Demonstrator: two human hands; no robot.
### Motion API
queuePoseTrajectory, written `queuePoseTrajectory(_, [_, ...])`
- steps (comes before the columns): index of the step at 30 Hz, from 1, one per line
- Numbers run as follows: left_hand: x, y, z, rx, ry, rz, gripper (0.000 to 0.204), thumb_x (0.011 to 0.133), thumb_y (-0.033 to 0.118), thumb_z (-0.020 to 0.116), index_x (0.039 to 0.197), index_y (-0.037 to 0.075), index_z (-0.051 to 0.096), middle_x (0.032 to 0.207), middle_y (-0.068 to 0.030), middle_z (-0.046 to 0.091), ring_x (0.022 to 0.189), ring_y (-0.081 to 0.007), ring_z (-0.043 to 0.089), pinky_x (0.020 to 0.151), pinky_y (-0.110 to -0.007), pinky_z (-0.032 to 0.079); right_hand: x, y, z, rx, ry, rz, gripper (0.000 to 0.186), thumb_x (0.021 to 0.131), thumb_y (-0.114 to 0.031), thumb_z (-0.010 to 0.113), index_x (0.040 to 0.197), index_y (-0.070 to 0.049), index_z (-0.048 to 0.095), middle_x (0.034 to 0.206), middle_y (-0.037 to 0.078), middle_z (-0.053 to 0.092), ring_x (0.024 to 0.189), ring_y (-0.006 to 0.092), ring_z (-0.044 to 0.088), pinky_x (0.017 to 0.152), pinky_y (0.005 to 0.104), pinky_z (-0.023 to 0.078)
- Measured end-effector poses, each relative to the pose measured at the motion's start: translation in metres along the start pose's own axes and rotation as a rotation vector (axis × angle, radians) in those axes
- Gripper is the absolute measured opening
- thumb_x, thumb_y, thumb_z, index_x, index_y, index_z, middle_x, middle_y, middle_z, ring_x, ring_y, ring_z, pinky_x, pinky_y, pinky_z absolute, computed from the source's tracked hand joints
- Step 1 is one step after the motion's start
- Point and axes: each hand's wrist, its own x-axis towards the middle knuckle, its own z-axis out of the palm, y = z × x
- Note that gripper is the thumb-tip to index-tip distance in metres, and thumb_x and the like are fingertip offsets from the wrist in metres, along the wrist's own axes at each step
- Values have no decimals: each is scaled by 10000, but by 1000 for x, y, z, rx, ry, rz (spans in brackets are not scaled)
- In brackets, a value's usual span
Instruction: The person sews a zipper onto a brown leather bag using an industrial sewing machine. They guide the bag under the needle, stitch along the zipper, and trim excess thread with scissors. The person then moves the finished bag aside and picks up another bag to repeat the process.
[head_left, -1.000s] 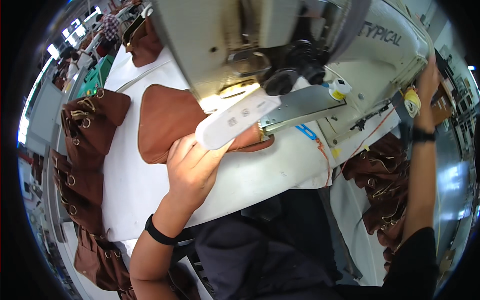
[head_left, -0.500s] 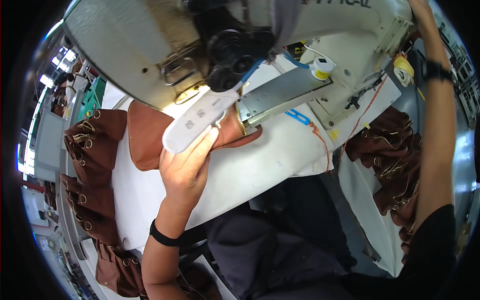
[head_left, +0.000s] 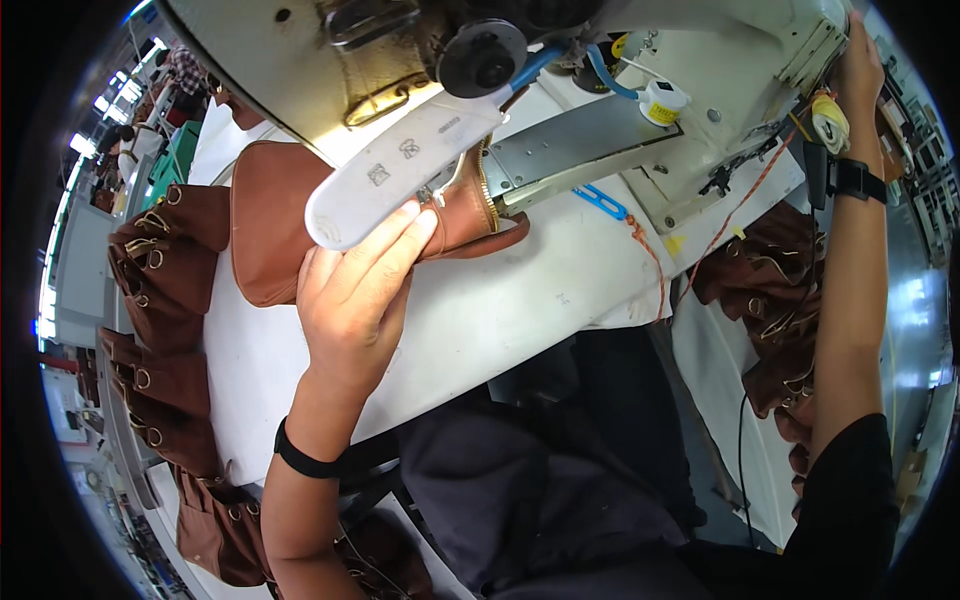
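Note:
A brown leather bag [head_left: 275, 225] with a gold zipper edge sits at the free end of the sewing machine's narrow metal arm [head_left: 580, 150]. My left hand [head_left: 355, 290] grips the bag from the near side, its fingertips pressed together on the leather close to the stitching spot; the thumb is hidden. A pale rounded metal guard [head_left: 400, 165] on the sewing machine [head_left: 740, 60] covers part of the bag, and the needle is out of sight. At the right end of the machine, my right hand [head_left: 860, 75] is raised against its side. What its fingers touch is hidden.
More brown bags [head_left: 160, 400] with gold rings line the left of the white table [head_left: 480, 330]. Others are heaped at the right [head_left: 770, 290]. Blue thread snips [head_left: 600, 202] on an orange cord lie by the machine. A white bobbin-like container [head_left: 662, 102] stands on its bed.
The view has shifted, so the machine, bag and table sit a little differently in it. My left hand still holds the bag; my right hand stays at the machine's right end.

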Motion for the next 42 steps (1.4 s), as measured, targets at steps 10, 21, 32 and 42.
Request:
queuePoseTrajectory(10, [-1,-3,0,-24,6,23,456,755,-46,776,1189,92,753,1173,-51,750,945,-241,673,786,-348,488,-11,6,-3,-144,40,25,589,987,-553,612,1185,-10,727,965,73,717,826,136,651,759,282,513])
queuePoseTrajectory(21, [-1,-4,-1,-4,5,48,471,726,-57,794,1175,80,756,1176,-62,744,908,-239,666,824,-343,518,-42,-28,16,-123,112,42,543,967,-531,617,987,-7,757,678,13,599,581,98,505,559,300,412])
queuePoseTrajectory(32, [-3,-3,-3,-9,-8,38,455,737,-56,787,1174,69,753,1177,-66,744,921,-247,674,818,-347,513,-32,6,3,-92,93,41,534,1009,-483,583,1107,23,723,1016,99,726,823,144,650,732,315,504])
queuePoseTrajectory(42, [-5,5,-5,35,-53,25,491,779,-8,773,1258,83,709,1281,-46,703,1093,-266,647,931,-378,478,113,-6,-19,-518,-525,-33,583,998,-501,635,1236,25,709,1033,61,713,920,128,611,868,272,486])
